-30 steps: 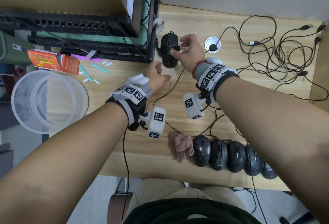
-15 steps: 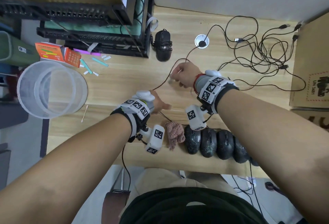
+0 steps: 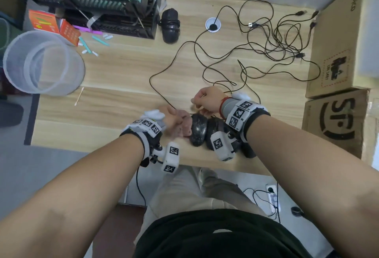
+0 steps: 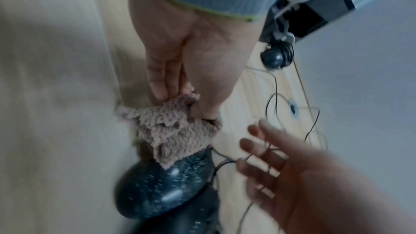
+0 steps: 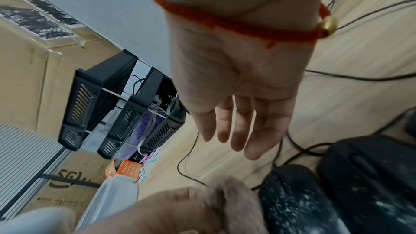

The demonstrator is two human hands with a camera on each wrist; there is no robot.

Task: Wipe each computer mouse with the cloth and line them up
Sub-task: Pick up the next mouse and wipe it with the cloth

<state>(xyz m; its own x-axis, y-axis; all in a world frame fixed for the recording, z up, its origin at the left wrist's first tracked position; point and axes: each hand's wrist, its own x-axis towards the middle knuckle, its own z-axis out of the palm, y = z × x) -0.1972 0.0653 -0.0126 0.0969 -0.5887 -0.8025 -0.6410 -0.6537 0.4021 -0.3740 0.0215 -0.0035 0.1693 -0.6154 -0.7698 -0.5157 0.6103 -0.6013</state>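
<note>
Several black speckled mice (image 3: 198,130) lie side by side along the table's near edge, their right end hidden under my right wrist. My left hand (image 3: 174,123) pinches the pinkish-brown cloth (image 4: 175,127) between fingers and thumb, and it hangs onto the leftmost mouse (image 4: 162,189). My right hand (image 3: 202,101) hovers just behind the row with straight fingers (image 5: 238,140), holding nothing; thin cables run under it. Another black mouse (image 3: 170,26) with its cable wrapped round it sits at the back by the rack.
A clear plastic bucket (image 3: 43,63) stands at the left edge, with an orange box (image 3: 51,25) and a black rack (image 3: 98,1) behind it. Tangled cables (image 3: 276,38) cover the back right. Cardboard boxes (image 3: 338,52) wall off the right side.
Both hands came back from the far mouse to the near row. My left hand picked up the cloth. My right hand let go of the cable and opened.
</note>
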